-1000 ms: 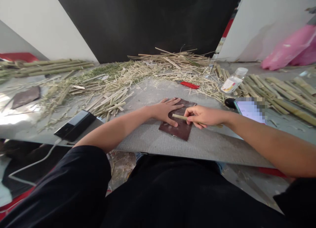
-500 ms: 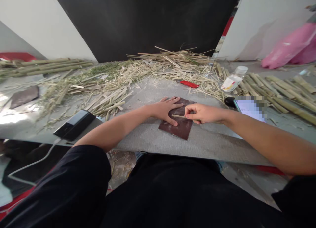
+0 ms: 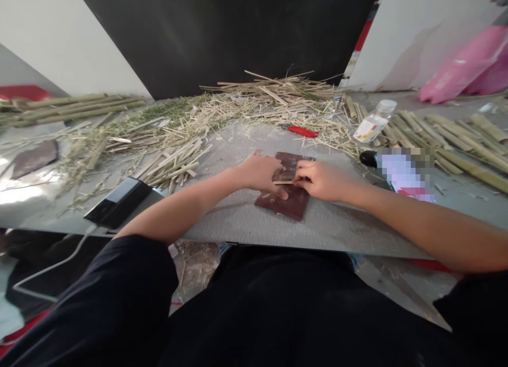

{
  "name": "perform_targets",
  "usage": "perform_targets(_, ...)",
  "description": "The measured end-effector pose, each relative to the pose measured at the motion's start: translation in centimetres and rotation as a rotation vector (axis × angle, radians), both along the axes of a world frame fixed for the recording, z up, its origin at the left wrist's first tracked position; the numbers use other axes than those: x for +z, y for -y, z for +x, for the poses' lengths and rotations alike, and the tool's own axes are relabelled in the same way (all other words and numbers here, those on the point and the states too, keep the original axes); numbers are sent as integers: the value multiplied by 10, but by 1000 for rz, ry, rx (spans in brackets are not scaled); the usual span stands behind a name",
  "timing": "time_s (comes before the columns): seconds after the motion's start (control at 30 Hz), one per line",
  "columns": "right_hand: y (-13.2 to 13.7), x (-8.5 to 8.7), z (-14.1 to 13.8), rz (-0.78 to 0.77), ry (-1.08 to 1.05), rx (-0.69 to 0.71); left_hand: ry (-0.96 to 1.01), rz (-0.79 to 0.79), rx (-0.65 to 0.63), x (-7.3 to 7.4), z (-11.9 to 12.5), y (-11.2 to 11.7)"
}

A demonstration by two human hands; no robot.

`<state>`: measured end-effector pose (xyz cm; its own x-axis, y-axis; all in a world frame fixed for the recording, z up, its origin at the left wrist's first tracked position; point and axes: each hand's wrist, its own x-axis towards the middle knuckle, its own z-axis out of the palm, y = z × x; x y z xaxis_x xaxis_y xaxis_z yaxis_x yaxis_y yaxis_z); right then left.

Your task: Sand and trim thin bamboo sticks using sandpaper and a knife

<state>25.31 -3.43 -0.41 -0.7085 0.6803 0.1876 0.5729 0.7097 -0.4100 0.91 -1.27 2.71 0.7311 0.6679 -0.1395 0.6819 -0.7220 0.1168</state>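
Note:
A dark brown sheet of sandpaper lies flat on the grey board in front of me. My left hand rests on the sheet's left half with its fingers stretched out flat. My right hand is closed in a pinch on a thin bamboo strip. The strip lies across the sandpaper, its free end touching the fingers of my left hand.
Bamboo shavings and splints cover the back of the table. Split bamboo canes lie at the right, more canes at the far left. A red tool, a plastic bottle, a phone and a black power bank are nearby.
My right hand has slid the bamboo strip left over the sandpaper until it meets my left hand. The left hand's fingers have drawn in slightly. The view has tilted a little.

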Motion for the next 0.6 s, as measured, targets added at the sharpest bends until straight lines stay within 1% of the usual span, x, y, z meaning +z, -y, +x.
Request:
perform_targets(0.1, 0, -5, -2, 36, 11, -26, -19, 58, 2, -1, 3, 0)
perform_targets(0.2, -4, -9, -4, 53, -22, -64, -10, 57, -14, -2, 4, -1)
perform_targets(0.33, -7, -12, -10, 18, -26, 20, -15, 41, 6, 0, 4, 1)
perform_targets(0.5, -9, -13, -13, 45, -19, -58, -34, 78, -8, 3, 5, 4)
perform_targets(0.6, -9, -14, -14, 16, -20, -9, -42, 89, -4, 2, 5, 3)
